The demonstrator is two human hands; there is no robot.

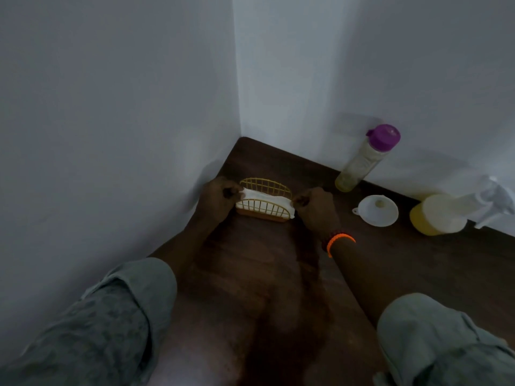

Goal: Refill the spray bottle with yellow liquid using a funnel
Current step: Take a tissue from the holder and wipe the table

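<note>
A spray bottle with yellow liquid and a white trigger head stands at the right edge of the dark wooden table. A white funnel rests mouth-up on the table just left of it. Behind the funnel, against the wall, stands a clear bottle with a purple cap and yellowish liquid at its bottom. My left hand and my right hand each pinch one end of a white tissue sitting in a yellow wire holder in the table's corner. Both hands are well left of the funnel and the bottles.
White walls close in on the left and behind, meeting at the corner just beyond the holder. The dark wooden table stretches toward me between my forearms. An orange bracelet circles my right wrist.
</note>
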